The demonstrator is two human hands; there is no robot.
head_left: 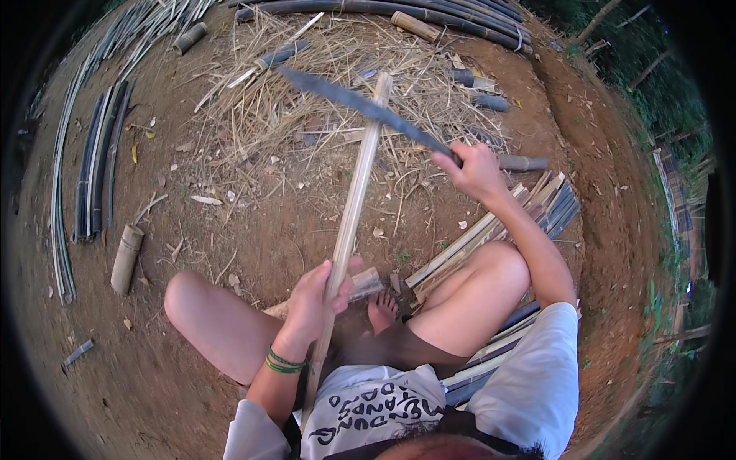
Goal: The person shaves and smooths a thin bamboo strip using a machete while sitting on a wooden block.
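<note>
A long pale strip of split bamboo (356,195) slants up from my lap toward the heap of shavings. My left hand (313,295) is closed around its lower part, and a green-and-yellow band circles that wrist. In my right hand (474,170), the fingers wrap the handle of a machete (345,100). Its dark, long blade points up and to the left, crossing the strip close to the far end. Whether the edge touches the wood I cannot tell. Most of the handle is hidden inside my grip.
Pale shavings (253,123) litter the dirt ahead. Split bamboo pieces (491,238) are stacked by my right knee. Long dark poles (360,8) lie along the far side. On the left are a short bamboo section (127,259) and dark strips (100,161).
</note>
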